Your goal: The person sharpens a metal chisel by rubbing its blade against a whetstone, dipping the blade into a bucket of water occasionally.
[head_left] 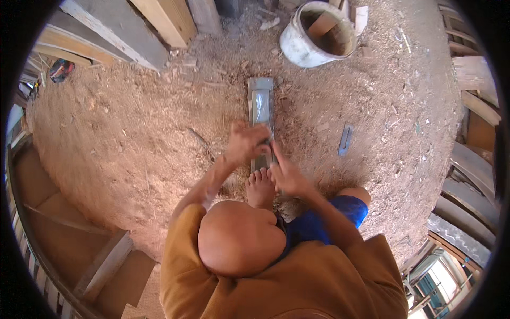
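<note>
A long narrow block [260, 83] lies on the ground straight ahead, with a wet, shiny flat slab [260, 106] on top that looks like a sharpening stone. My bare foot [261, 187] rests at its near end. Over the slab, my left hand [247, 142] is closed with its fingers bent, slightly blurred. My right hand [287, 174] meets it from the right, also closed, its index finger stretched forward. Both grip a small dark piece between them, mostly hidden by the fingers. To the right lies a flat metal plate with a long slot [345, 139], like a plane iron.
A dirty white bucket [297, 49] with a wood piece inside stands beyond the block. Planks [159, 21] lean at the far left. Wooden framing [106, 260] is at the near left, and stacked boards [473, 186] line the right. Shavings cover the ground [133, 138].
</note>
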Tool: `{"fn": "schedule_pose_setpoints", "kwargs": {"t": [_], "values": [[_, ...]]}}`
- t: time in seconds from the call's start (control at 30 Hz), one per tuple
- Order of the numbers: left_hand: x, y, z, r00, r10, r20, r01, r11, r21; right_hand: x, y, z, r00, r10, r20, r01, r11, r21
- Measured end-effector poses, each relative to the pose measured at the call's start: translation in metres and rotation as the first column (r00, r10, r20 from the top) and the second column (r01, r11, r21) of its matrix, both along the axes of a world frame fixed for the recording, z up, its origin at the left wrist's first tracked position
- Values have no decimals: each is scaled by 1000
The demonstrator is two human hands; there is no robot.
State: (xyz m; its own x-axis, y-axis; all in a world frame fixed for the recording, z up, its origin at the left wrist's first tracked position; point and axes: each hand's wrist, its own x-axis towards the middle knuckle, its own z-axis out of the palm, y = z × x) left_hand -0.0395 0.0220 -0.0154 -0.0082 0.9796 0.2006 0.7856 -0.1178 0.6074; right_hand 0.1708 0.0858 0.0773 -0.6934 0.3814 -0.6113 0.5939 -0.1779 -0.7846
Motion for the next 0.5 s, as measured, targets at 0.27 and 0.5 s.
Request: {"fn": "schedule_pose_setpoints", "kwargs": {"t": [0.27, 0.5], "values": [[-62, 67, 12, 987, -116, -111, 121, 992, 42, -52, 50, 8, 997, -62, 47, 64, 998, -30], [5, 2, 11, 994, -74, -81, 78, 996, 47, 1, -4, -4, 977, 64, 205, -47, 995, -89]]}}
